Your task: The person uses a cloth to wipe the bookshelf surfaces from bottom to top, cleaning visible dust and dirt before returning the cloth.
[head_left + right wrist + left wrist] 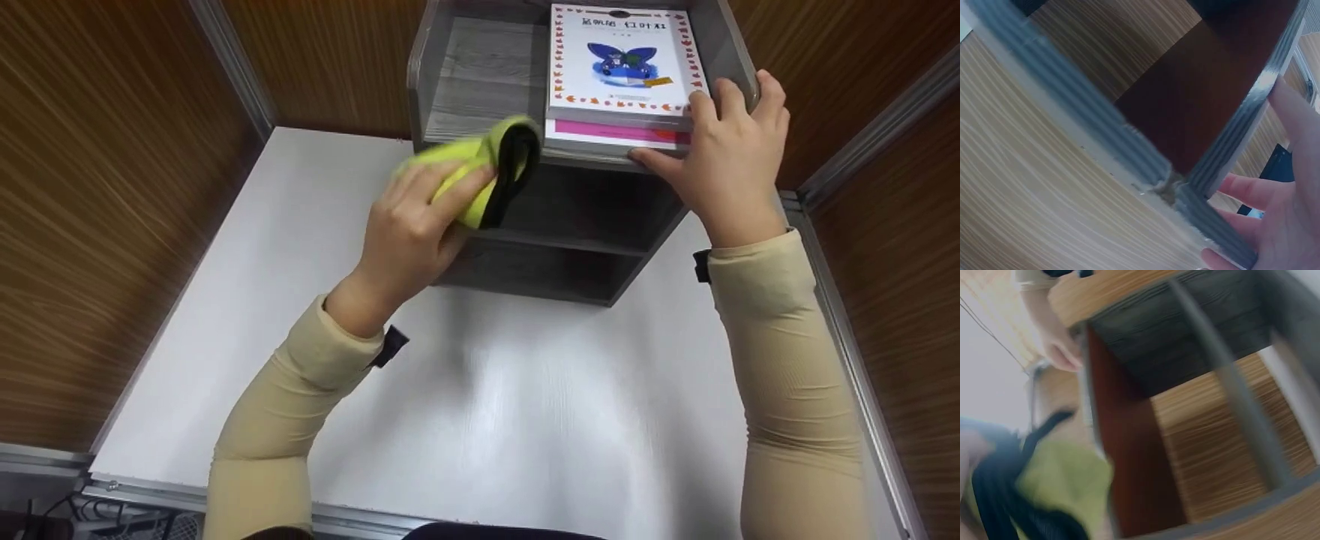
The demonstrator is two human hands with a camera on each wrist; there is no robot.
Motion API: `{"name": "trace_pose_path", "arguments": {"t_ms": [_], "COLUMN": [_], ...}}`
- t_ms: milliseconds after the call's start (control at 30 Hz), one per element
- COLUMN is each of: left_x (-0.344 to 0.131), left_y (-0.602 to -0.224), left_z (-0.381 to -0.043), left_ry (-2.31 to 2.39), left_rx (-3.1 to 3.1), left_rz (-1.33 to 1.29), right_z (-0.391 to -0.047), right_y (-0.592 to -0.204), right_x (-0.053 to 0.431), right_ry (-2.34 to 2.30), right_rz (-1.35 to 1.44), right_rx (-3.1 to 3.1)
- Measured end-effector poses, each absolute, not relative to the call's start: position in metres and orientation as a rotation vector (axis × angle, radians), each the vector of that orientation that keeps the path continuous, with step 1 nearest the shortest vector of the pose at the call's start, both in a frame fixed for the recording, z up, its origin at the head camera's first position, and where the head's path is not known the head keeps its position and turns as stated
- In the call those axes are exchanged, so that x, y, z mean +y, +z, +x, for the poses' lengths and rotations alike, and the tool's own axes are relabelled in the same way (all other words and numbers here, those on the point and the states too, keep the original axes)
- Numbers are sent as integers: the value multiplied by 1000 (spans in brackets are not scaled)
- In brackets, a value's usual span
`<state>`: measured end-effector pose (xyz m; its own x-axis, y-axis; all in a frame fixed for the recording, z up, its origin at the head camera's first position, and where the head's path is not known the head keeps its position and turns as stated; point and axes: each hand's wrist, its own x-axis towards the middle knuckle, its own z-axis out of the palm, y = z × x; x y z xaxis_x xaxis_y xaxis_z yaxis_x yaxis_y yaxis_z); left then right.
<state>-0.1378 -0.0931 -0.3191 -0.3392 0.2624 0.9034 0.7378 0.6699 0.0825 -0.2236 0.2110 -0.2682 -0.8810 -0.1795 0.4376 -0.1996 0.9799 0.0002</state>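
My left hand (412, 225) holds a folded yellow-green cloth (491, 142) with black edging at the front edge of a grey wooden shelf unit (487, 67). The cloth is blurred in the head view; the left wrist view shows it below the shelf's reddish-brown underside. My right hand (731, 161) grips the unit's front right corner, its thumb at the board's front edge and its fingers over the side. Beside those fingers, a white book (622, 90) with a blue butterfly on its cover lies in the top right compartment, stacked on a pink-and-white book (607, 133).
The unit stands on a white table (465, 405), with dark lower compartments (585, 210) facing me. Wood-grain panels (112, 187) with metal frame strips wall the table at left, back and right. Cables (97, 510) hang at the lower left corner.
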Motion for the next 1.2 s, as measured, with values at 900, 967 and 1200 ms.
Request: {"name": "trace_pose_path", "arguments": {"t_ms": [900, 967, 1200], "left_x": [-30, -33, -45], "left_y": [-235, -233, -224], "left_z": [-273, -280, -290], "left_ry": [-385, -417, -426], "left_rx": [-3482, -3482, -3440], "left_rz": [-117, -90, -53], "right_z": [-232, -233, -246], "right_y": [-273, -273, -267], "right_x": [216, 213, 202], "right_ry": [1342, 1354, 1370], "right_rz": [517, 521, 584], "right_rx": [-1638, -1620, -1556]}}
